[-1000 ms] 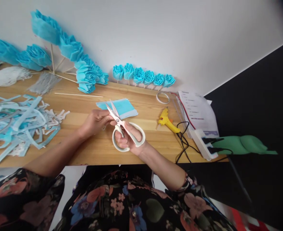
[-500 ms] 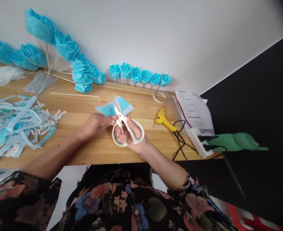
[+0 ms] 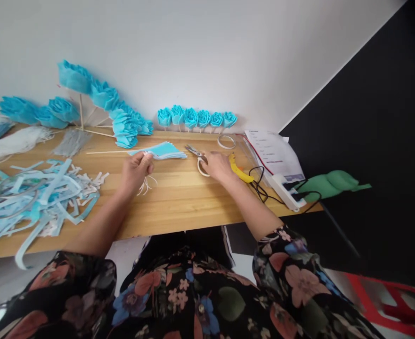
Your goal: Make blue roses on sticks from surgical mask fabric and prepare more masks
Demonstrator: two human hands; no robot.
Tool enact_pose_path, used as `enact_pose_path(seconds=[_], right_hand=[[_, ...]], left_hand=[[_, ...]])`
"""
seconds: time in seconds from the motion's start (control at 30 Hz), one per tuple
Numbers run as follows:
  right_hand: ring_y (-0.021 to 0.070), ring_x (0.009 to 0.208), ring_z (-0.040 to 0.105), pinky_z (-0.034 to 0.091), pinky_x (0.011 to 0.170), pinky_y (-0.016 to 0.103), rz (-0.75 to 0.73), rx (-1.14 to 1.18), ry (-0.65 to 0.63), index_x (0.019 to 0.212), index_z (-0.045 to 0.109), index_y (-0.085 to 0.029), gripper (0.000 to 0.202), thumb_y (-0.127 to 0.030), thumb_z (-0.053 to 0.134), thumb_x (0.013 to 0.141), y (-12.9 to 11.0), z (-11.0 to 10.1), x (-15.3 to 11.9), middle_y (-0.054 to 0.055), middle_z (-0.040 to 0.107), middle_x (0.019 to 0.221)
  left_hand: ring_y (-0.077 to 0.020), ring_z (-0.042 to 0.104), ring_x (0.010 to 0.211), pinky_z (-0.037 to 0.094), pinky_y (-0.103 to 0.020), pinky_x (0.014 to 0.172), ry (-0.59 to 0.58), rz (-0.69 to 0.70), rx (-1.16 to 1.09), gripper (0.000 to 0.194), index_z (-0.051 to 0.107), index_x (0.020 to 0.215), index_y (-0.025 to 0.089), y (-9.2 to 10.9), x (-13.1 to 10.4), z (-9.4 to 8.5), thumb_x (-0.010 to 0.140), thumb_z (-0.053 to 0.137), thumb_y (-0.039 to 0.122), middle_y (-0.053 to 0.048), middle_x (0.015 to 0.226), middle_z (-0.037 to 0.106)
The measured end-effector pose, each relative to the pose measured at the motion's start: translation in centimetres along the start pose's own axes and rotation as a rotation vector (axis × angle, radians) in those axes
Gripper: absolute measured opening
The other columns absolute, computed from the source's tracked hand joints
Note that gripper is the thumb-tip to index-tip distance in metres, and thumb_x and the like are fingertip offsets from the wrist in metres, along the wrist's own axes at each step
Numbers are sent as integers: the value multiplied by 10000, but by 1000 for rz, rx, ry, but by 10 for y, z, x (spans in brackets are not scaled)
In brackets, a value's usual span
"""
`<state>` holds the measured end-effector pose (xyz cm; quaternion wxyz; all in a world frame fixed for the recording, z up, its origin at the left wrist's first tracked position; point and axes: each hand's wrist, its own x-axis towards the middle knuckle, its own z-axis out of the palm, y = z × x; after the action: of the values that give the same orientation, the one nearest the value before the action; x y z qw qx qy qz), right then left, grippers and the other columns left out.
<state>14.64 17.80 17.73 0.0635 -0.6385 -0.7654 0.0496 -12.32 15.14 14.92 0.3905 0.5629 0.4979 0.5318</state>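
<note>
White cords [image 3: 146, 184] dangle below my left hand [image 3: 135, 170], which is closed with thumb and fingers pinched together around them. Just beyond it lies a stack of light-blue and white layered sheets [image 3: 166, 150]. A pair of scissors with white handles [image 3: 202, 167] is low at the table, its blades [image 3: 193, 150] pointing toward the sheets. My right hand [image 3: 217, 165] covers part of those handles, its fingers curled over them.
A yellow glue gun [image 3: 241, 173] lies right of my right hand, near a power strip [image 3: 288, 193] and a roll of tape [image 3: 226, 141]. Blue-white scraps [image 3: 44, 197] are heaped at left. Blue paper flowers [image 3: 190, 117] line the wall, with a thin stick [image 3: 104, 152] before them.
My right hand has moved the scissors from upright in front of me down and rightward to the table. My left hand is now clear of the scissors, with white cords hanging from it.
</note>
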Motion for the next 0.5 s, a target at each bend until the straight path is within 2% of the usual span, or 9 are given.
enact_pose_path(seconds=[0.1, 0.13, 0.2, 0.27, 0.37, 0.43, 0.5], right_hand=[[367, 1133, 642, 487, 945, 470, -4, -91, 3, 1219, 704, -95, 330, -245, 582, 951, -18, -3, -4, 254, 718, 1164], [364, 1176, 626, 480, 976, 473, -54, -70, 29, 1262, 689, -106, 365, -256, 618, 938, -28, -4, -6, 244, 707, 1220], [334, 1290, 578, 458, 1053, 457, -245, 48, 83, 1416, 592, -150, 528, -277, 677, 911, -51, -2, -9, 190, 639, 1400], [266, 1332, 571, 451, 1084, 402, -387, 231, 100, 1494, 516, -190, 577, -262, 642, 936, -72, 5, -7, 125, 597, 1485], [211, 1194, 678, 492, 1018, 338, -351, 397, 124, 1386, 635, -202, 412, -183, 481, 1005, -91, 19, 5, 85, 718, 1325], [210, 1185, 691, 494, 1025, 328, -336, 442, 211, 1293, 706, -192, 389, -156, 440, 1012, -92, 25, 14, 87, 747, 1269], [204, 1242, 667, 474, 1079, 329, -374, 469, 317, 1271, 723, -194, 393, -136, 442, 1002, -84, 26, 19, 82, 731, 1307]], left_hand=[[-89, 369, 475, 300, -214, 487, 4, 17, -10, 385, 493, 616, 177, 5, -2, 0, 909, 587, 408, 5, 519, 476], [-89, 373, 479, 306, -213, 490, 1, 26, -14, 397, 488, 619, 177, 6, -2, 0, 921, 581, 417, 6, 524, 478], [-87, 380, 486, 316, -211, 497, -13, 51, -22, 417, 481, 619, 175, 7, -4, 1, 937, 575, 427, 8, 529, 482], [-81, 383, 484, 314, -208, 498, -54, 67, -39, 419, 488, 622, 169, 8, -5, 3, 936, 597, 424, 14, 520, 485], [-78, 400, 473, 305, -193, 488, -97, 52, -174, 279, 608, 798, 165, 11, -5, 2, 905, 682, 411, 39, 511, 503], [-76, 391, 450, 279, -183, 466, -6, 37, -354, 265, 648, 1006, 181, 16, -2, -5, 897, 722, 411, 61, 506, 502], [-69, 344, 414, 241, -181, 441, 132, 1, -553, 289, 640, 1110, 200, 24, 2, -15, 923, 717, 407, 78, 492, 474]])
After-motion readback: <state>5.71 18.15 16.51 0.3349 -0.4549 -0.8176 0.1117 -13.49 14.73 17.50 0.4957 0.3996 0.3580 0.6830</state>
